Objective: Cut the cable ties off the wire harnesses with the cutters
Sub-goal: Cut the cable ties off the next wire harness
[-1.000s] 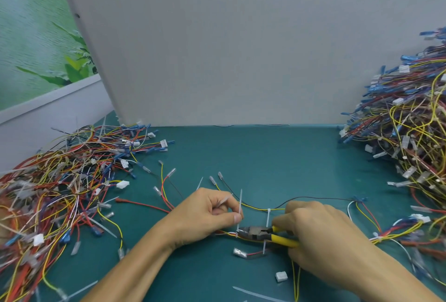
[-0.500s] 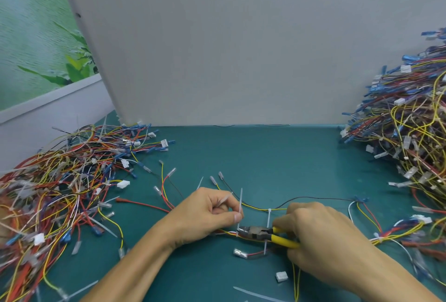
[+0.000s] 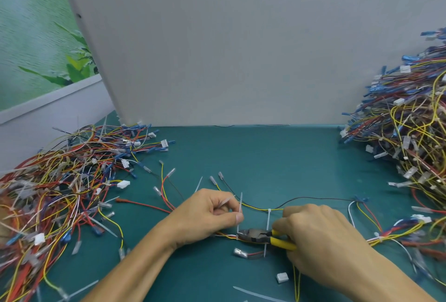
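A wire harness (image 3: 263, 209) of yellow, red and black wires lies across the green mat in front of me. My left hand (image 3: 207, 214) pinches an upright translucent cable tie (image 3: 240, 207) and pins the harness down. My right hand (image 3: 321, 236) grips the yellow-handled cutters (image 3: 263, 240), whose dark jaws point left and sit at the base of that tie. A second white cable tie (image 3: 268, 219) stands on the harness just left of my right fingers.
A spread of loose wires (image 3: 62, 195) covers the mat's left side. A tall heap of harnesses (image 3: 410, 137) rises at the right. Cut tie pieces (image 3: 255, 296) and a white connector (image 3: 282, 277) lie near the front. A grey board (image 3: 241, 48) closes the back.
Almost nothing differs. Both hands stay in place, with the cutters' jaws held at the same tie.
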`<state>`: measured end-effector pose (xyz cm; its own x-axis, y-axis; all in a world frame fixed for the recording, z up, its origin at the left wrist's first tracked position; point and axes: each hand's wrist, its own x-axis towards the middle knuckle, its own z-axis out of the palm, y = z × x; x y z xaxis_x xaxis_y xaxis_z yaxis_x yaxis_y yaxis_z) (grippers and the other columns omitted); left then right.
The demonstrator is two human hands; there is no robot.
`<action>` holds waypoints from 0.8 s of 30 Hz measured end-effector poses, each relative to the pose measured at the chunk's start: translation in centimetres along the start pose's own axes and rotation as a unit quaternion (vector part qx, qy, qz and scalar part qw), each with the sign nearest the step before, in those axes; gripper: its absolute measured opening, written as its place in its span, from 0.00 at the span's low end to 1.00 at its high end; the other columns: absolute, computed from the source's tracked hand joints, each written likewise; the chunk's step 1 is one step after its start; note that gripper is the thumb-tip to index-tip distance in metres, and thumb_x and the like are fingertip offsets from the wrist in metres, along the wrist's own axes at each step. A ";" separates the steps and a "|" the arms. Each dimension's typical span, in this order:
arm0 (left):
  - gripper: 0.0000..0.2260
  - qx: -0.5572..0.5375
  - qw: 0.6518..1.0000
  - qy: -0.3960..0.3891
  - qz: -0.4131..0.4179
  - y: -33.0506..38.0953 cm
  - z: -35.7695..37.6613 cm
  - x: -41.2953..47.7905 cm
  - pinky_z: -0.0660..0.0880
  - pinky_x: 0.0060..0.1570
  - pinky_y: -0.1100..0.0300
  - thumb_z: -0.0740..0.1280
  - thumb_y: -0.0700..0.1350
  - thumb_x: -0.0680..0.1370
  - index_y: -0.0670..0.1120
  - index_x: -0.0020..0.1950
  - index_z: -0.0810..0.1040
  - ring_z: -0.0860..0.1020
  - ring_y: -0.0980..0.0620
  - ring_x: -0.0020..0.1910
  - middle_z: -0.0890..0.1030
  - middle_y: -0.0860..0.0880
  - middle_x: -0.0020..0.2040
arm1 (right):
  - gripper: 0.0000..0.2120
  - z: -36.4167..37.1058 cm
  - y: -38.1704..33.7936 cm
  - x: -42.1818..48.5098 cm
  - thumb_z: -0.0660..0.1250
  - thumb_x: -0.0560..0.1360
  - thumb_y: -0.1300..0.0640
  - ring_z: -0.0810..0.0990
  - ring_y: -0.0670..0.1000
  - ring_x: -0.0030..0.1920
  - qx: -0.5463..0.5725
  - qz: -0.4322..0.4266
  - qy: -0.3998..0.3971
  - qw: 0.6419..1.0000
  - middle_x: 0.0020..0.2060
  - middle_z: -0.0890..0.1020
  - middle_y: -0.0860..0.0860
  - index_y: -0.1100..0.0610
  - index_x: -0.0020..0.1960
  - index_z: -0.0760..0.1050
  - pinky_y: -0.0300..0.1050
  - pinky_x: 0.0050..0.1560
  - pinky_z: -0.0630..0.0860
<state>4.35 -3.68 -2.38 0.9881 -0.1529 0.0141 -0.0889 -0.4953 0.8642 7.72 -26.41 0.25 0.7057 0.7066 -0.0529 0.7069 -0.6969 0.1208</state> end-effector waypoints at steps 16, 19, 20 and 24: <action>0.10 -0.322 0.934 0.157 -0.008 0.5 -2.1 0.4 0.60 0.28 0.64 0.54 0.39 0.83 0.45 0.41 0.63 0.61 0.54 0.26 0.64 0.51 0.29 | 0.11 -1.3 0.5 -0.5 0.58 0.78 0.42 0.74 0.52 0.49 0.157 0.030 0.013 0.987 0.44 0.71 0.45 0.47 0.42 0.61 0.49 0.47 0.72; 0.10 -0.347 0.908 0.233 -0.018 0.1 -4.1 0.1 0.62 0.27 0.63 0.53 0.40 0.83 0.45 0.42 0.65 0.67 0.53 0.27 0.70 0.49 0.30 | 0.15 -1.9 0.7 -0.8 0.55 0.78 0.36 0.73 0.50 0.50 0.197 0.030 -0.016 0.980 0.44 0.70 0.45 0.46 0.43 0.61 0.50 0.51 0.72; 0.10 -0.342 0.905 0.253 -0.029 -0.1 -4.5 0.0 0.63 0.27 0.63 0.53 0.40 0.83 0.45 0.42 0.66 0.69 0.53 0.28 0.72 0.48 0.31 | 0.15 -2.0 0.7 -0.9 0.54 0.78 0.36 0.74 0.50 0.50 0.206 0.031 -0.021 0.978 0.45 0.70 0.45 0.47 0.43 0.62 0.50 0.52 0.72; 0.10 -0.266 0.922 0.272 -0.073 -1.2 -5.5 0.0 0.59 0.25 0.64 0.53 0.39 0.84 0.45 0.43 0.66 0.63 0.56 0.25 0.68 0.49 0.31 | 0.12 -2.3 0.2 -1.4 0.51 0.79 0.41 0.73 0.48 0.48 0.214 0.043 -0.027 0.976 0.44 0.68 0.44 0.48 0.43 0.62 0.47 0.50 0.72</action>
<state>5.11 1.57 -0.63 0.9143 0.4050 0.0019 -0.0180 0.0359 0.9992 6.79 -27.27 2.64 0.7569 0.6436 -0.1133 0.5924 -0.7490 -0.2969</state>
